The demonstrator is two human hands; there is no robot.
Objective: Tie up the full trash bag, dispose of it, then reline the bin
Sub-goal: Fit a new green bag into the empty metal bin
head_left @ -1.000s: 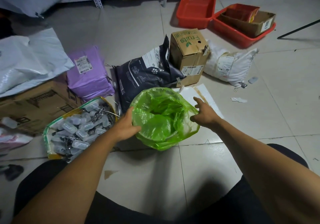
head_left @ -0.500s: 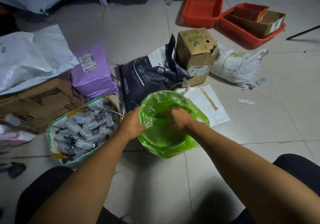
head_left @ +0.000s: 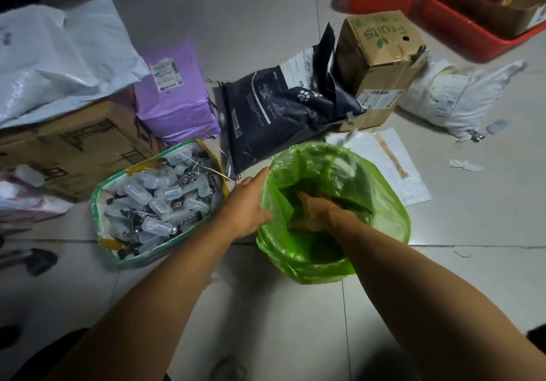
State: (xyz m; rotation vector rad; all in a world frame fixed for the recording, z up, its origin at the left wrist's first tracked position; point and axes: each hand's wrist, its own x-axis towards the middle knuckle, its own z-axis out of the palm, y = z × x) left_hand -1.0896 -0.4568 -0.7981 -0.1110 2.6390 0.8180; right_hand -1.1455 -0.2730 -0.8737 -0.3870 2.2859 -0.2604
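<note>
Your left hand (head_left: 246,205) rests flat, fingers straight, against the outer left side of the green trash bag (head_left: 381,203) lining the bin at frame centre; your right hand (head_left: 317,211) reaches down inside it, fingers hidden, so its grip cannot be told

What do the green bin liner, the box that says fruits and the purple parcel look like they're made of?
Green bin liner: thin translucent plastic film, glossy; it crinkles and lets light through.
Fruits box: brown corrugated cardboard, matte, with dented corners.
Purple parcel: probably a plastic mailer, smooth with a slight sheen and a paper label.
</note>
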